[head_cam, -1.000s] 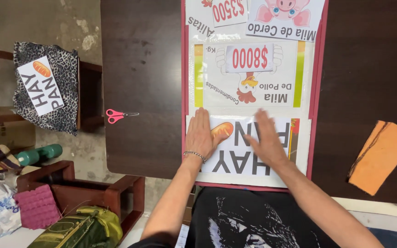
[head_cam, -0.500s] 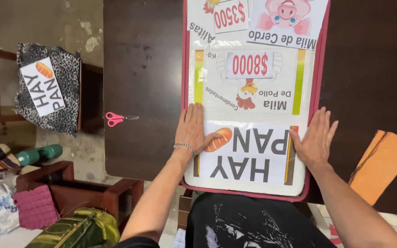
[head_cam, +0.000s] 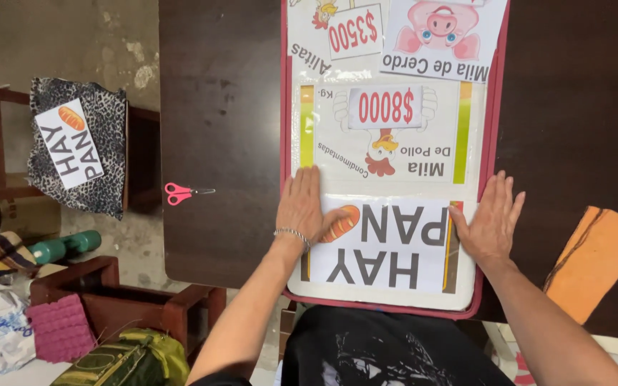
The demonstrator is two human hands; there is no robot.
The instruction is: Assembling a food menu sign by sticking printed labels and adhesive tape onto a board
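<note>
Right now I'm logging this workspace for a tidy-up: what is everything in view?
board: 1, red-edged, on table, covered with printed signs
bread sign: 1, white, near end of board, under both hands
table: 1, dark brown
scissors: 1, pink, on table left of board
orange sheet: 1, table's right edge
spotted cloth: 1, grey, on chair at left, small sign on it
dumbbell: 1, green, floor
left hand: flat on sign, bracelet
right hand: flat on sign's right edge

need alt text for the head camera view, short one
Two bare hands, left hand and right hand, press flat on a white paper sign with a bread picture atop a red-edged board of posters, on a dark wooden table with small pink-handled scissors.
</note>
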